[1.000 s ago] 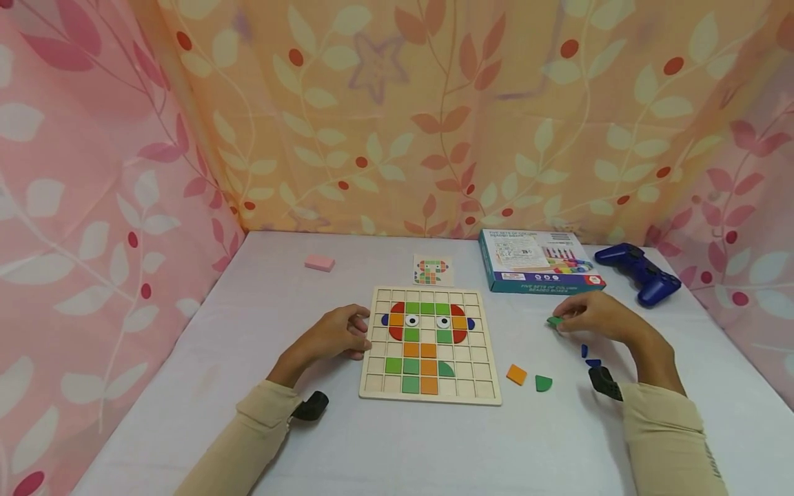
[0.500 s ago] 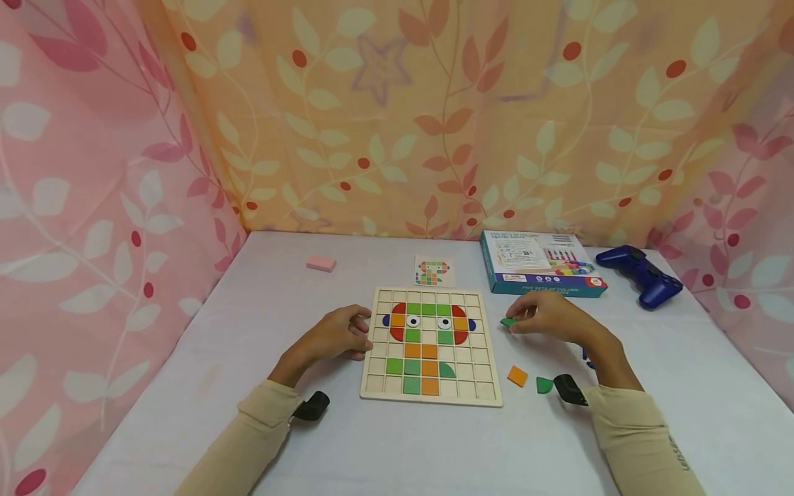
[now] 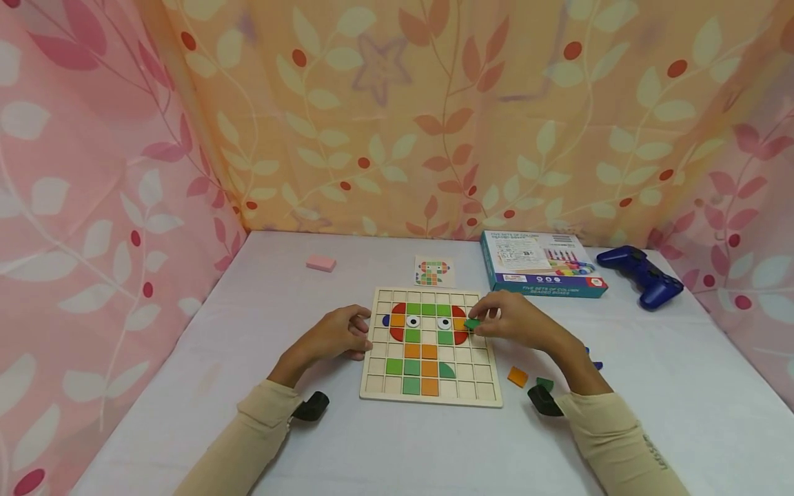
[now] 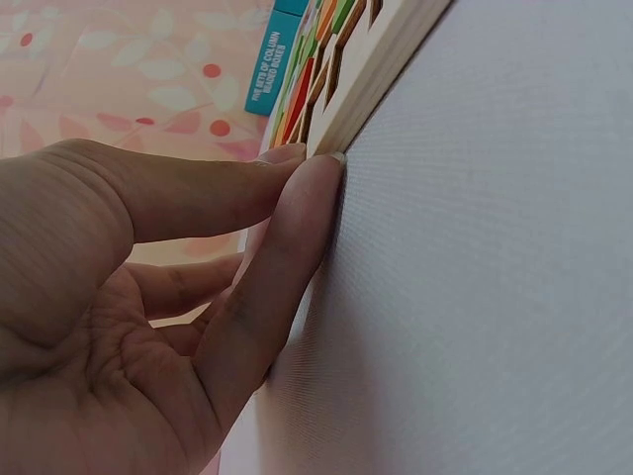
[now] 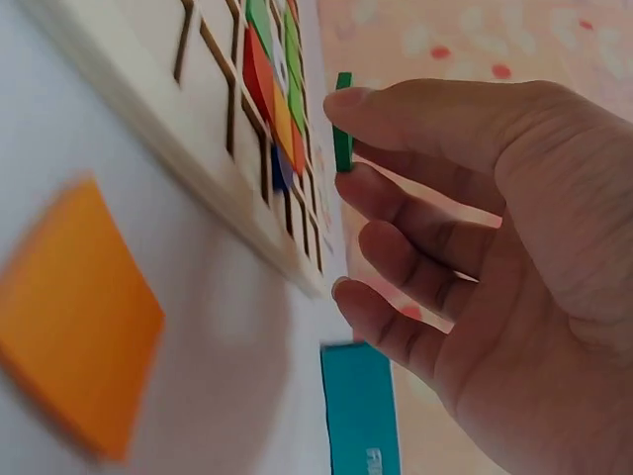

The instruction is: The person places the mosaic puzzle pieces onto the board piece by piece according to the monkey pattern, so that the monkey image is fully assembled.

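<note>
A wooden grid board (image 3: 375, 389) lies on the table, with coloured tiles set in its cells in a face-like pattern. My left hand (image 3: 338, 333) holds the board's left edge; in the left wrist view, the thumb and a finger (image 4: 297, 213) meet at its corner. Above the right side of the board, my right hand (image 3: 517, 320) pinches a small green tile (image 5: 343, 124) between thumb and forefinger. The other fingers of that hand are loosely bent. Right of the board lie an orange square tile (image 3: 517, 376) and a green quarter-round tile (image 3: 545, 384), partly covered by the wrist camera.
A picture card (image 3: 434, 271) stands behind the board, beside a flat box (image 3: 542, 265). At the far right sits a blue game controller (image 3: 642, 277). A pink block (image 3: 321, 263) lies at the back left. Small blue pieces (image 3: 597, 365) are by the right forearm.
My right hand has moved left with the green tile, from the table beyond the loose pieces to over the board's right side. My left hand stays on the board's edge.
</note>
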`<action>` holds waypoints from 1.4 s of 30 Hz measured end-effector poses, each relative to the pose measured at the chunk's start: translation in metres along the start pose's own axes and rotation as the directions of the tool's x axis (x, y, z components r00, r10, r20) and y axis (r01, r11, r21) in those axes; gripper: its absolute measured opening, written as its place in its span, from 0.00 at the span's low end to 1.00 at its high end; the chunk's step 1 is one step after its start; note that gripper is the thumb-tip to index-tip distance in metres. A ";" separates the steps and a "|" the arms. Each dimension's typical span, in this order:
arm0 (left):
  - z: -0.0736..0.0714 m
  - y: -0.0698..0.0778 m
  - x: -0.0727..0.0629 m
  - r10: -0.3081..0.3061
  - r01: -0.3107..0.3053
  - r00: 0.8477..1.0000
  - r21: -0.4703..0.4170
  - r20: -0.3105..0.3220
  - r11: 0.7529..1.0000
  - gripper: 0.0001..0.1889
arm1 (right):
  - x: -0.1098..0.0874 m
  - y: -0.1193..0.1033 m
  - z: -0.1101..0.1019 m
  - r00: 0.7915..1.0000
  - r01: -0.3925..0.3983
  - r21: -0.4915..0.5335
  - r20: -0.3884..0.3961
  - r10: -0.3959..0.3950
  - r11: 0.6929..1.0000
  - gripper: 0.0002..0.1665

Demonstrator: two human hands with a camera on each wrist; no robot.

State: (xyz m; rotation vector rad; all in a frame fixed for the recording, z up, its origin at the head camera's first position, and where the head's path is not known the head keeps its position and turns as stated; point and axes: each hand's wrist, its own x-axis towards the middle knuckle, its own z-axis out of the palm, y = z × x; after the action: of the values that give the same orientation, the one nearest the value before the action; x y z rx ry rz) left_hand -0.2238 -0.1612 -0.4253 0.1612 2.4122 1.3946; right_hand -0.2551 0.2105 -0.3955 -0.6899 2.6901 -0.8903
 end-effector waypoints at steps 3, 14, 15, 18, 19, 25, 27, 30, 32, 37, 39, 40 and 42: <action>0.000 0.000 0.000 0.000 0.000 1.000 0.000 -0.002 1.000 0.33 | 0.003 -0.005 0.007 1.000 0.021 0.020 0.009 -0.021 1.000 0.15; 0.000 0.001 0.002 -0.003 0.003 1.000 0.001 -0.002 1.000 0.34 | 0.012 -0.026 0.026 0.996 0.078 0.023 0.048 -0.079 0.997 0.13; -0.001 0.002 0.002 -0.003 0.003 1.000 0.003 -0.002 1.000 0.34 | 0.012 -0.028 0.028 0.995 0.085 0.015 0.053 -0.085 0.996 0.13; 0.000 0.002 0.002 -0.004 0.004 1.000 0.003 -0.004 1.000 0.34 | 0.016 -0.033 0.035 0.990 0.123 0.001 0.069 -0.122 0.992 0.13; 0.000 0.002 0.002 -0.003 0.003 1.000 0.002 -0.004 1.000 0.34 | 0.017 -0.035 0.037 0.988 0.133 0.002 0.076 -0.133 0.991 0.12; 0.001 0.003 0.002 -0.004 0.004 1.000 0.005 -0.004 1.000 0.34 | 0.026 -0.050 0.049 0.980 0.165 0.007 0.115 -0.165 0.986 0.12; 0.001 0.003 0.002 -0.005 0.005 1.000 0.002 -0.001 1.000 0.34 | 0.029 -0.055 0.054 0.979 0.164 0.005 0.125 -0.163 0.986 0.11; 0.000 0.003 0.002 -0.003 0.003 1.000 -0.011 0.005 1.000 0.33 | 0.033 -0.063 0.059 0.976 0.176 -0.009 0.132 -0.173 0.984 0.11; -0.001 0.003 0.002 0.000 0.000 1.000 -0.025 0.011 1.000 0.33 | 0.036 -0.067 0.062 0.974 0.187 -0.016 0.136 -0.183 0.982 0.11; -0.001 0.003 0.002 0.000 0.001 1.000 -0.037 0.021 0.999 0.33 | 0.042 -0.077 0.068 0.961 0.240 -0.034 0.153 -0.232 0.970 0.11; -0.002 0.003 0.001 0.004 -0.003 1.000 -0.035 0.024 0.999 0.33 | 0.044 -0.080 0.070 0.956 0.253 -0.037 0.161 -0.244 0.967 0.11; -0.002 0.003 0.001 0.004 -0.003 1.000 -0.033 0.024 0.999 0.33 | 0.045 -0.081 0.070 0.955 0.254 -0.037 0.164 -0.245 0.966 0.11; -0.002 0.002 0.001 0.007 -0.006 1.000 -0.033 0.026 0.999 0.33 | 0.046 -0.083 0.072 0.954 0.259 -0.039 0.168 -0.249 0.965 0.11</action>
State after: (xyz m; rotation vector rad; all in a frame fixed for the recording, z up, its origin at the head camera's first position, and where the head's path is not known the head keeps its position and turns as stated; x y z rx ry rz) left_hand -0.2253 -0.1615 -0.4225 0.1779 2.3683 1.4248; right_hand -0.2403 0.0928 -0.4049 -1.0923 2.5302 -0.7721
